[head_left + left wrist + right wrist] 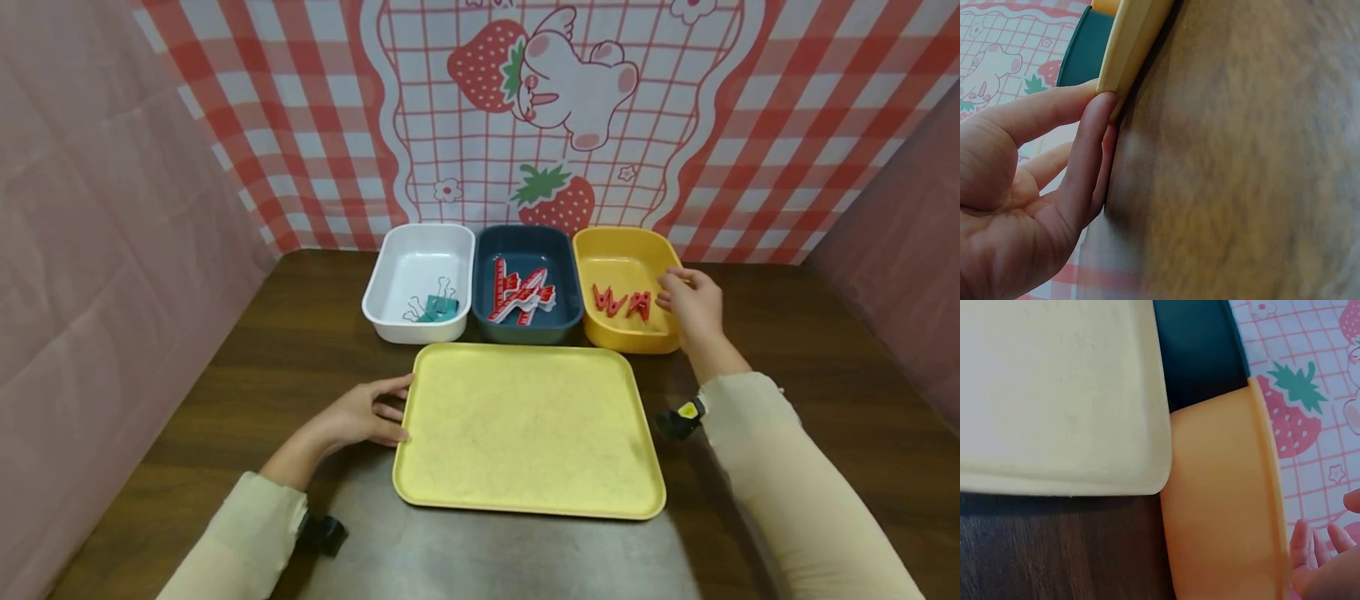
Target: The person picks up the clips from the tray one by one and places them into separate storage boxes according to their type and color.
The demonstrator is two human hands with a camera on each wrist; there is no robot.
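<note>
My left hand (pixel 367 414) is at the left edge of a pale yellow tray (pixel 528 433), its fairly straight fingers and thumb touching the rim. In the left wrist view, the fingertips (pixel 1094 94) press against the tray's side. My right hand (pixel 693 308) hovers at the right rim of a yellow bin (pixel 622 337), fingers loosely bent, with nothing visible in them. Red clothespins (pixel 622 302) lie inside that bin, close to the right fingertips. Seen from the right wrist, the hand (pixel 1329 569) is partly cut off beyond the bin's wall.
Left of the yellow bin stand a navy bin (pixel 525 237) with red-and-white flat pieces (pixel 525 293) and a white bin (pixel 420 242) with teal binder clips (pixel 438 308). A checked cloth (pixel 300 125) hangs behind. The tray lies on a dark wooden table (pixel 300 308) with a grey area in front.
</note>
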